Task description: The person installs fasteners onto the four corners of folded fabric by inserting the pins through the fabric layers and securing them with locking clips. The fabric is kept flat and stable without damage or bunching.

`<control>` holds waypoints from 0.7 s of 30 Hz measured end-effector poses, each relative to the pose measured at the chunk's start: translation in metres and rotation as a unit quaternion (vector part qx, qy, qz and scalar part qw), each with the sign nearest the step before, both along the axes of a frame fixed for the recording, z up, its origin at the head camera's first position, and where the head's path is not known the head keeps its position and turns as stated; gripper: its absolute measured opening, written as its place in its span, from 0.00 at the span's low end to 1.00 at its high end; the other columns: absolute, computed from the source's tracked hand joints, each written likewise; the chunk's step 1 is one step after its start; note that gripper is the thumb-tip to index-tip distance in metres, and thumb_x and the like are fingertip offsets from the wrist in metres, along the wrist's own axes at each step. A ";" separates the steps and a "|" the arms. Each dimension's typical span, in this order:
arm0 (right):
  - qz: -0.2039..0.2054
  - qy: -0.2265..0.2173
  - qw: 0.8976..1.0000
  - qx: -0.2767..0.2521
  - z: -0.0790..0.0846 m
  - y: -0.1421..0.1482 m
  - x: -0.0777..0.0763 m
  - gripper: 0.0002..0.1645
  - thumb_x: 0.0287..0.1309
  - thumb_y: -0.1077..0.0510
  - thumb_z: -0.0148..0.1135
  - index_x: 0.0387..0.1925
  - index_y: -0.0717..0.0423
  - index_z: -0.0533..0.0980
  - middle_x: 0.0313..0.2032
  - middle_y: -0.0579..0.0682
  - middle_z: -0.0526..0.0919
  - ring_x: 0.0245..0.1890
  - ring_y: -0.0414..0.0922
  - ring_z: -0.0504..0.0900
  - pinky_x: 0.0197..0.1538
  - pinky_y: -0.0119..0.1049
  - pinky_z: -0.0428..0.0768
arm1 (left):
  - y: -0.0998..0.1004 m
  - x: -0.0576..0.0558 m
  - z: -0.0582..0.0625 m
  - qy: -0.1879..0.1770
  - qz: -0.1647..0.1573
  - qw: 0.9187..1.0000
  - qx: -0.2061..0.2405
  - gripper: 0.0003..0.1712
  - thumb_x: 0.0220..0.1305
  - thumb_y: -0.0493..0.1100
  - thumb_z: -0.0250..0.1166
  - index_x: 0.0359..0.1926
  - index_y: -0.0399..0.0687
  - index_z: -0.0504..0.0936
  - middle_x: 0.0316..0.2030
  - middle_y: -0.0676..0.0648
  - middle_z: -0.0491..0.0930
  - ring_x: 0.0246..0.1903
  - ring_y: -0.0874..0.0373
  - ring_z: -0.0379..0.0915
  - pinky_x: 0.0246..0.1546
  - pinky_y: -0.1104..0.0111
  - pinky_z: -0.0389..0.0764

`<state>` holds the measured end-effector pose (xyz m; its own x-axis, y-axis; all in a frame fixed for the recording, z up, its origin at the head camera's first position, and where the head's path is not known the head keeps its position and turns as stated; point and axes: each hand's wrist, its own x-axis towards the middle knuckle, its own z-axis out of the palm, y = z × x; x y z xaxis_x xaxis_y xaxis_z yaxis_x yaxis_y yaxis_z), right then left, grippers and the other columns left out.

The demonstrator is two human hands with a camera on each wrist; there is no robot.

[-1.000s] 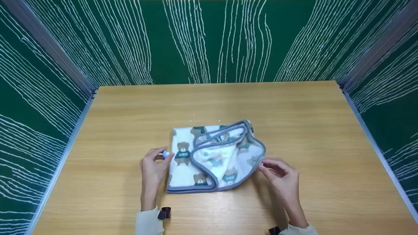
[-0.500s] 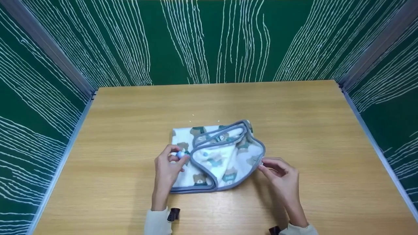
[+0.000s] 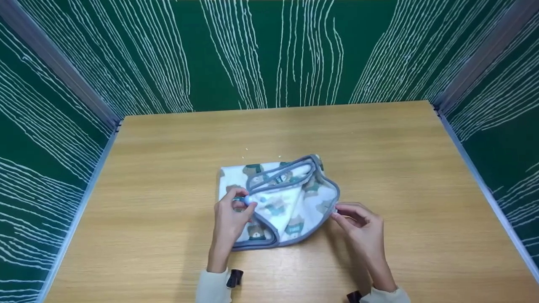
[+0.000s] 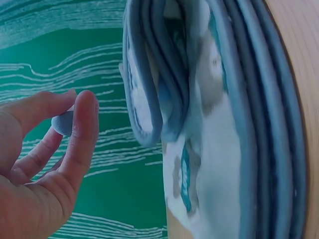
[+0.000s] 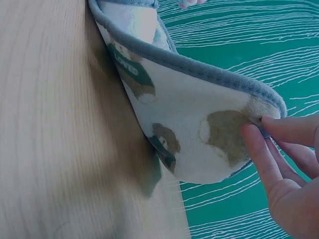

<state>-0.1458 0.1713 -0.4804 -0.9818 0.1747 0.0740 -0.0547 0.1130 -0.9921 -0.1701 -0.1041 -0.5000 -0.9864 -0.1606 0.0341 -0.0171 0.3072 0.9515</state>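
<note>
A folded white blanket [image 3: 313,198] with a bear print and grey-blue edging lies on the table, its right part lifted into an open fold. My right hand [image 3: 362,225] pinches the lifted edge at the right; in the right wrist view the thumb and fingers [image 5: 259,149] hold the blanket's corner. Over the blanket's left part, my left hand [image 3: 229,219] pinches a small, round, blue-grey ball [image 4: 62,123] between thumb and fingers. In the left wrist view the ball is apart from the fold. A pale blue spot [image 3: 263,199] shows inside the fold; whether it is print or an object I cannot tell.
The wooden table [image 3: 168,151] reaches back to a green wall [image 3: 303,50] with white wavy lines. Similar panels with metal posts [image 3: 480,54] stand at both sides. Several tiny white specks [image 3: 279,157] lie behind the blanket.
My left hand has moved to the right with the ball, from beside the blanket's left edge to the mouth of the fold. The right hand keeps its hold on the edge.
</note>
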 end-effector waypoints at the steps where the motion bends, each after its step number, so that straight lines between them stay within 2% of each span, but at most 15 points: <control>1: 0.001 -0.002 1.000 0.003 0.000 0.000 0.000 0.13 0.45 0.73 0.70 0.37 0.65 0.82 0.38 0.59 0.83 0.40 0.45 0.83 0.45 0.34 0.80 | 0.002 0.000 0.000 -0.003 -0.002 1.000 -0.004 0.15 0.54 0.34 0.69 0.43 0.38 0.76 0.40 0.44 0.76 0.28 0.56 0.78 0.20 0.64 0.81; 5: 0.002 -0.006 1.000 0.015 0.001 -0.001 -0.001 0.13 0.45 0.74 0.69 0.37 0.66 0.82 0.38 0.58 0.83 0.40 0.45 0.82 0.45 0.34 0.80 | 0.010 -0.001 0.002 0.008 -0.015 1.000 -0.007 0.15 0.54 0.35 0.69 0.43 0.38 0.76 0.41 0.44 0.76 0.28 0.56 0.79 0.21 0.69 0.81; 9: 0.004 -0.013 1.000 0.020 -0.014 0.003 -0.004 0.13 0.46 0.71 0.70 0.37 0.62 0.83 0.39 0.55 0.83 0.41 0.45 0.82 0.46 0.33 0.80 | 0.018 -0.001 0.003 0.011 -0.031 0.999 -0.007 0.16 0.55 0.34 0.68 0.44 0.39 0.75 0.43 0.43 0.76 0.30 0.54 0.79 0.22 0.69 0.80; 12: 0.003 -0.012 1.000 0.017 -0.024 0.005 -0.007 0.14 0.45 0.69 0.71 0.38 0.60 0.83 0.40 0.54 0.83 0.42 0.43 0.82 0.46 0.32 0.80 | 0.024 -0.002 0.003 0.006 -0.043 0.999 -0.016 0.17 0.55 0.34 0.68 0.46 0.40 0.76 0.45 0.43 0.76 0.32 0.56 0.79 0.24 0.69 0.80; 17: 0.009 0.014 1.000 -0.004 -0.013 0.000 -0.004 0.13 0.44 0.74 0.69 0.35 0.66 0.83 0.38 0.59 0.82 0.40 0.45 0.82 0.45 0.34 0.80 | 0.034 -0.002 0.003 0.023 -0.065 0.998 -0.003 0.16 0.54 0.31 0.67 0.45 0.39 0.77 0.43 0.41 0.77 0.32 0.59 0.79 0.24 0.69 0.81; 21: 0.014 0.023 1.000 0.000 -0.003 -0.004 -0.001 0.12 0.44 0.75 0.69 0.35 0.69 0.82 0.37 0.61 0.82 0.39 0.44 0.82 0.44 0.33 0.80 | 0.042 -0.002 0.004 0.018 -0.094 0.995 0.015 0.16 0.55 0.31 0.66 0.46 0.38 0.77 0.40 0.43 0.77 0.31 0.57 0.79 0.23 0.69 0.81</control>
